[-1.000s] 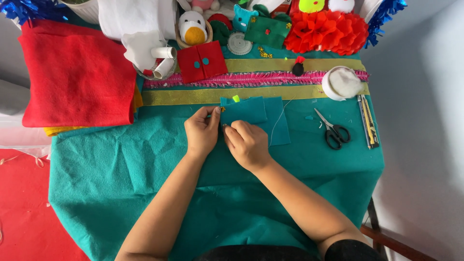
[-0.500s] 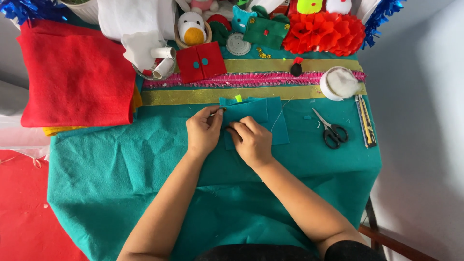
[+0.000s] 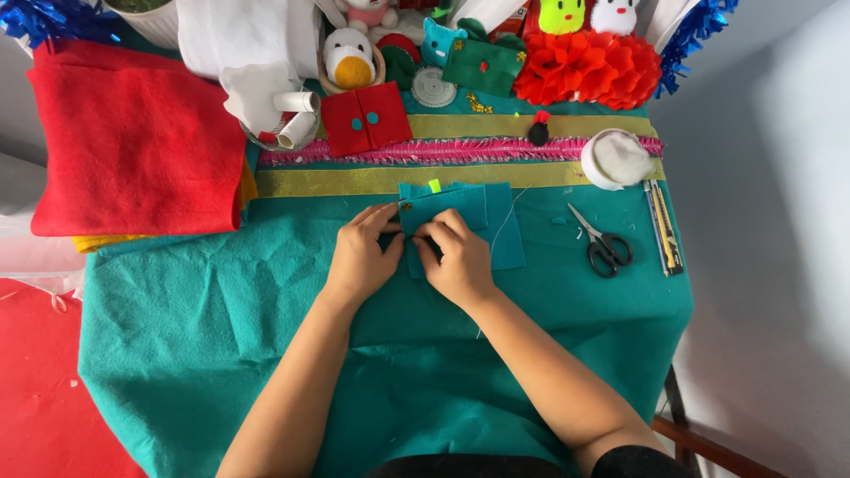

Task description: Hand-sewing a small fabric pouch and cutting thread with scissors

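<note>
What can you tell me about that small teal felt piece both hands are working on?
The small teal felt piece looks like soft felt, roughly rectangular, with two layers stacked slightly askew. It lies flat on the larger teal cloth covering the table, just below a yellow-green ribbon. A small bright green bit shows at its top edge and a thin pale thread trails from it. The left hand pinches its left edge; the right hand presses on its lower part.

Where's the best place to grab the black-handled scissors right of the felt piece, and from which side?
Take the scissors by the black finger loops, coming in from the near edge of the table. They lie flat on the teal cloth with loops toward the person and closed blades pointing away and left. The right hand is closer; the bundle of pencils crowds the right side.
</note>
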